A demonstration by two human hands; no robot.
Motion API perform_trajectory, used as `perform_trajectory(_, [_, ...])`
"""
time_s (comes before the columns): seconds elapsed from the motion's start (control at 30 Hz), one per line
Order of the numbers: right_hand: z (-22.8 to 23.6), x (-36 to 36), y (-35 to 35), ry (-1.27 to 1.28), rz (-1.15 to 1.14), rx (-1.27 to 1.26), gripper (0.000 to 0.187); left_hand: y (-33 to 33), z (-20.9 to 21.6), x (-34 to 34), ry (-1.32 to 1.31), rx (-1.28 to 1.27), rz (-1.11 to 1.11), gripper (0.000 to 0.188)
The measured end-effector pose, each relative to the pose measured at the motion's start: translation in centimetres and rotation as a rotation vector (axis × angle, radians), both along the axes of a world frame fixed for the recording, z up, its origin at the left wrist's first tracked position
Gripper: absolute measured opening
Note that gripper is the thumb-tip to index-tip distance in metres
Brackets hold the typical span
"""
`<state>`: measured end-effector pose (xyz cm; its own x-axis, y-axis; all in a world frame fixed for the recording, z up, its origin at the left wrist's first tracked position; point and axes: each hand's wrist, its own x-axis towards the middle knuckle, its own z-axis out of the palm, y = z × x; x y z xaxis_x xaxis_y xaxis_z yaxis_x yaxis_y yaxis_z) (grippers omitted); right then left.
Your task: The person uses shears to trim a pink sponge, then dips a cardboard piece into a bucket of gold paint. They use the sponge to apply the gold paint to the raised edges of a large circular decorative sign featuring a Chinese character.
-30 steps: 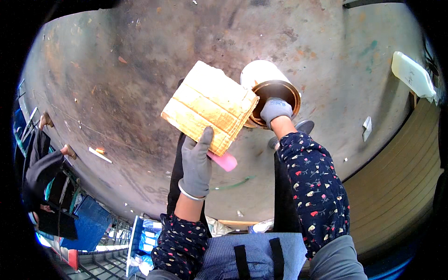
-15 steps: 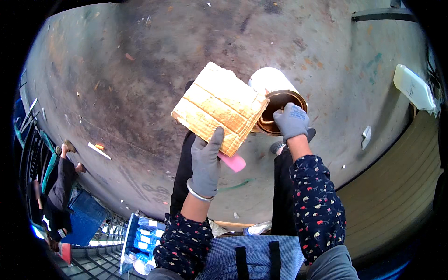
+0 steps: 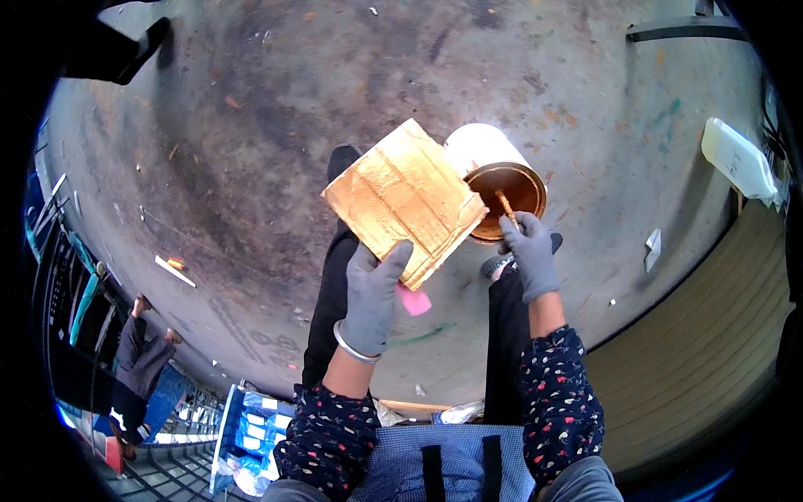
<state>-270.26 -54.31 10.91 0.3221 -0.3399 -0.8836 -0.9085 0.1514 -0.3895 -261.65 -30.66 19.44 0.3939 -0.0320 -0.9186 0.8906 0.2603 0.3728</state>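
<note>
Wide floor (image 3: 251, 167) beyond gold block (image 3: 406, 201), can rim (image 3: 544, 191)

- Square gold slab (image 3: 406, 201): ridged, creased, with a metallic sheen; core material unclear
- White cylindrical can (image 3: 481, 145): smooth, apparently metal, glossy brown-coated inside
- Thin gold-brown stick (image 3: 505, 206): coated, slightly shiny
- Grey close-fitting gloves (image 3: 369, 305): matt, fabric-like
- Silver round bangle (image 3: 341, 343): polished metal
- Navy floral sleeves (image 3: 562, 397): soft matt cloth
- White translucent jug (image 3: 736, 159): smooth plastic
- Grey stained floor (image 3: 268, 159): mostly matt

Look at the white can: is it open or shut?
Open: no lid covers the white can, so its brown inside shows beyond the right hand.
</note>
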Motion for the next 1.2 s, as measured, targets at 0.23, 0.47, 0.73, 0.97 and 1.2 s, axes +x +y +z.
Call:
perform_trajectory(0.23, [2.9, 0.3, -0.3, -0.043, 0.899, -0.614, 0.02, 0.6, -1.0, -0.6, -0.119, 0.295, -0.029, 0.033])
perform_trajectory(0.47, [-0.2, 1.5, 0.2, 0.061, 1.104, -0.691, 0.025, 0.4, -0.4, -1.0, -0.134, 0.284, -0.085, 0.038])
perform_trajectory(0.73, [1.1, 1.6, -0.8, -0.153, 0.862, -0.479, 0.023, 0.9, -0.9, -1.4, -0.136, 0.311, -0.113, 0.038])
perform_trajectory(0.97, [-0.3, 3.2, 3.3, 0.119, 1.116, -0.383, 0.029, 0.1, -1.2, -1.2, -0.117, 0.278, -0.084, 0.037])
perform_trajectory(1.2, [-1.4, 3.2, 3.6, 0.102, 0.943, -0.556, 0.034, 0.6, -0.9, -1.4, -0.125, 0.287, -0.106, 0.039])
